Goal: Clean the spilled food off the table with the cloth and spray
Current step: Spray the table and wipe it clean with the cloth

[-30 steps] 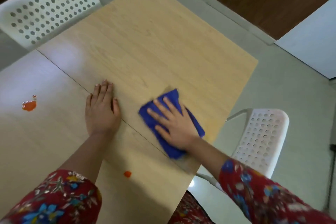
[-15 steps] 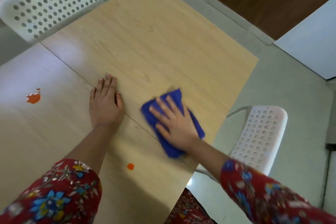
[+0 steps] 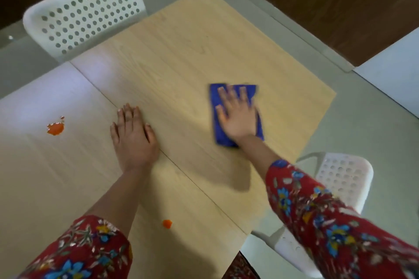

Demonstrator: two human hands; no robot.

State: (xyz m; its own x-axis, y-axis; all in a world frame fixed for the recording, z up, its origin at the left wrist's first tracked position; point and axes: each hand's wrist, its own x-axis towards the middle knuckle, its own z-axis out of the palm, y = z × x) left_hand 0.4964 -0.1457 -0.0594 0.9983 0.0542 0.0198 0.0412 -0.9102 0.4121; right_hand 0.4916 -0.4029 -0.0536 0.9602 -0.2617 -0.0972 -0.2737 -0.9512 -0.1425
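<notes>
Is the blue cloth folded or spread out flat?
Folded, it seems: the blue cloth shows as a compact rectangle under the flat right hand. Motion blur hides any layers.

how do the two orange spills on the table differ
The larger orange spill is a spread blotch with small splashes above it; the small orange spot is one compact dab. The larger spill lies left of the left hand; the small spot sits nearer the person, below that hand. Both are orange, unwiped, and far from the blue cloth under the right hand.
</notes>
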